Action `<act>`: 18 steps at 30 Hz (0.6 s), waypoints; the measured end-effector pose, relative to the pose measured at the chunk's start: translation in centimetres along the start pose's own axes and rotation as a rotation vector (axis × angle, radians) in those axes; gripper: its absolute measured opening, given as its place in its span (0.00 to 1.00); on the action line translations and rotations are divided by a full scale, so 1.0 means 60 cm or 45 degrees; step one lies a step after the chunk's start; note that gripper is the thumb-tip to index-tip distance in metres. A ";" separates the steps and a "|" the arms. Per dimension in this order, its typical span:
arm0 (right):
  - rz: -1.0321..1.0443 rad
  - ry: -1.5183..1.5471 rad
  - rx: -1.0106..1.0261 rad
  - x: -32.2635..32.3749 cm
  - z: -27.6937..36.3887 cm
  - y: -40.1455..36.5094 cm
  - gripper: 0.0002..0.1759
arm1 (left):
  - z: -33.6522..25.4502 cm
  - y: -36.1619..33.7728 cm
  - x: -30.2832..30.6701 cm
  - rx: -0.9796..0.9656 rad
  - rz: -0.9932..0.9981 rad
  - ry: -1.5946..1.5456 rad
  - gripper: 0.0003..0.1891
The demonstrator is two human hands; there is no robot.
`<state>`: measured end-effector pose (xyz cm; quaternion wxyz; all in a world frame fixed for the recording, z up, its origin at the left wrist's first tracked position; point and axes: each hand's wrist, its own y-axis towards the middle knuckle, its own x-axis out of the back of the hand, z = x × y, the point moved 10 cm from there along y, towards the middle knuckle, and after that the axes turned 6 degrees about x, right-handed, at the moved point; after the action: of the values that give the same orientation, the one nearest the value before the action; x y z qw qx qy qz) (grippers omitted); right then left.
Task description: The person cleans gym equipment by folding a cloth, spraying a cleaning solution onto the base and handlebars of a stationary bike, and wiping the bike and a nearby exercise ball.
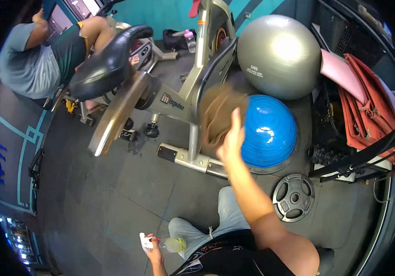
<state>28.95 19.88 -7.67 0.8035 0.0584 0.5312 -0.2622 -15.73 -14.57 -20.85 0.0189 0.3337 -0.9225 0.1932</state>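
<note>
My right hand is raised in front of me, closed on a brown cloth that is folded and smeared by motion. The cloth overlaps the exercise bike and the edge of a blue balance dome in this view. Low by my left leg, my left hand grips a clear spray bottle at its white trigger head. Yellowish liquid shows inside the bottle, which lies tilted on its side.
A large silver exercise ball rests behind the dome. A weight plate lies on the floor at right, near a rack with red mats. At upper left a person sits on another bike. A pink-capped bottle stands behind.
</note>
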 end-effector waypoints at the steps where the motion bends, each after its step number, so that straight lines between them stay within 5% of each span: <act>1: 0.022 -0.208 0.449 0.002 0.046 0.058 0.27 | 0.001 0.005 -0.009 0.016 0.004 0.024 0.17; 5: 0.189 -1.437 0.801 -0.042 -0.059 0.172 0.28 | -0.020 0.040 -0.083 0.065 0.077 0.178 0.15; 7: 0.476 -1.738 0.454 -0.036 -0.231 0.228 0.30 | -0.020 0.058 -0.113 0.087 0.133 0.143 0.16; 8: 0.528 -1.856 0.774 -0.053 -0.240 0.258 0.27 | -0.026 0.067 -0.122 0.084 0.144 0.255 0.16; 9: 0.476 -1.798 0.926 -0.077 -0.223 0.290 0.25 | -0.031 0.071 -0.127 0.088 0.133 0.268 0.16; 13: 0.257 -1.877 0.702 -0.099 -0.215 0.374 0.27 | -0.035 0.073 -0.117 0.136 0.080 0.079 0.19; 18: 0.230 -1.445 0.951 -0.026 -0.219 0.147 0.36 | -0.066 0.082 -0.174 0.084 0.147 0.142 0.17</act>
<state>21.91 32.85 -13.58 0.9023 0.2292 -0.1051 -0.3496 -11.07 -3.30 -20.57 0.0480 0.2691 -0.9309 0.2425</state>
